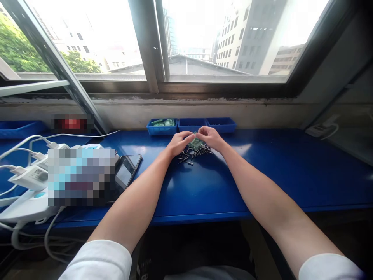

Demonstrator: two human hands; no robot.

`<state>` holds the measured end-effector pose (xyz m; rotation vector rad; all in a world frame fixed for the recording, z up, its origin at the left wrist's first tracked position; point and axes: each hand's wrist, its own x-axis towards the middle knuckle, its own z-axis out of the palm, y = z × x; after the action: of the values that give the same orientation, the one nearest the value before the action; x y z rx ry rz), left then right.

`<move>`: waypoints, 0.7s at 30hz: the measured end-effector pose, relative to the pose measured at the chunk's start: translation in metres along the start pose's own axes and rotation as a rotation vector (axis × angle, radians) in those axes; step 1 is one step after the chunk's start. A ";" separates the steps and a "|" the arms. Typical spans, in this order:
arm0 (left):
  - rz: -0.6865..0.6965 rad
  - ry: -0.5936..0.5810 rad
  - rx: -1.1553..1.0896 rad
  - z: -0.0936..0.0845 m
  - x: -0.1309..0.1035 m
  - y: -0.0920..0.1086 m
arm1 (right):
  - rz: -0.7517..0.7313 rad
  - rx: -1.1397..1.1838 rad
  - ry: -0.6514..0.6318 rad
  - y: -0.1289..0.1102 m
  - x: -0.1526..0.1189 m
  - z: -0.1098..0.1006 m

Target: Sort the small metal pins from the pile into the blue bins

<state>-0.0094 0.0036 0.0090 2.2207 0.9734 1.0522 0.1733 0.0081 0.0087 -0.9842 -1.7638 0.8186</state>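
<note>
White sleeves (97,259) at bottom corners, left hand (180,144) and right hand (212,138) pinching a translucent green plastic bag (196,144) mid-frame, its long axis unclear, over slender metal pins (206,149) at mixed angles on the blue table (201,194), nearest pin (189,163) near-horizontal, sloping slightly down rightward.

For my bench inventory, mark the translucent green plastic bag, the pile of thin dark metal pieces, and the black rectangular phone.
Green plastic bag (196,144), head view: its visible middle.
Metal pieces (202,151), head view: the pile's right part.
Black phone (127,170), head view: its screen.
</note>
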 end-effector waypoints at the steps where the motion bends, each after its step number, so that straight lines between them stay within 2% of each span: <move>1: 0.001 0.011 -0.001 0.001 0.000 0.002 | -0.002 0.040 0.073 0.002 0.001 0.003; 4: -0.007 0.071 0.062 0.004 0.002 0.003 | 0.011 0.105 0.177 0.005 0.004 0.010; 10: -0.007 0.202 0.047 0.002 0.006 -0.008 | -0.086 0.025 0.109 0.004 0.002 0.013; 16: 0.053 0.253 0.071 0.001 0.007 -0.013 | -0.062 -0.037 0.198 0.016 0.005 0.013; 21: -0.001 0.269 -0.001 0.006 0.008 -0.016 | -0.055 -0.002 0.208 0.019 0.007 0.013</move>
<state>-0.0068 0.0188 -0.0015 2.1132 1.0832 1.3760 0.1644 0.0216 -0.0093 -0.9814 -1.6061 0.6549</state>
